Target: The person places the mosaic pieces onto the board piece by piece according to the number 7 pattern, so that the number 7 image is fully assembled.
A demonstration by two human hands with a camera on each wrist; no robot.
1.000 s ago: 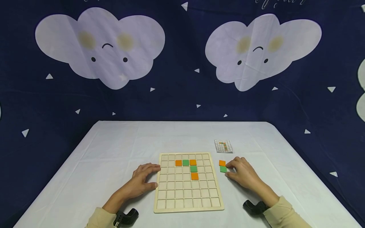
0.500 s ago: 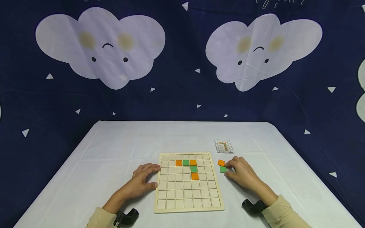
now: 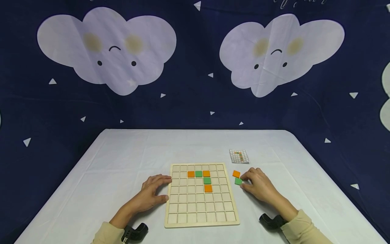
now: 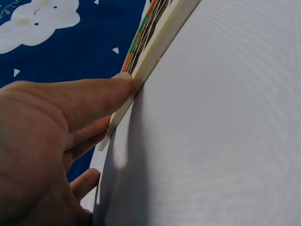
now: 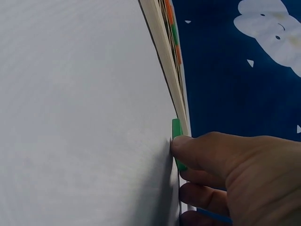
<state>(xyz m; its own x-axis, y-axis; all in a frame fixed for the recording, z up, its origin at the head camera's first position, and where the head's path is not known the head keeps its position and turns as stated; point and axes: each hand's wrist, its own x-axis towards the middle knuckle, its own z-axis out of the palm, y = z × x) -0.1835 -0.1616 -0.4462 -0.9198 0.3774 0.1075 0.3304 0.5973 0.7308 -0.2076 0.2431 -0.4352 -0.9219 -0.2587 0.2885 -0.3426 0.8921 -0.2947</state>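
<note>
A wooden grid board (image 3: 201,224) lies flat on the table. Orange and green square tiles fill some of its cells: three in a row near the top, then a green tile (image 3: 207,180) and an orange tile (image 3: 208,188) below the row's right end. My left hand (image 3: 149,195) touches the board's left edge with thumb and fingertips, fingers fairly straight. Right of the board, my right hand (image 3: 262,186) pinches a loose green tile (image 3: 238,181) between thumb and index finger, low at the table; the right wrist view shows the thumb against this green tile (image 5: 176,126).
Just beyond the green tile lies a loose orange tile (image 3: 236,173). Behind it sits a small printed pattern card (image 3: 239,156) with a coloured grid. White cloth covers the table (image 3: 146,145), and a dark blue cloud-print curtain (image 3: 195,101) hangs behind.
The loose orange tile has turned slightly and shifted left, coming apart from the green one. My right hand has moved only slightly; the left hand and board stay put.
</note>
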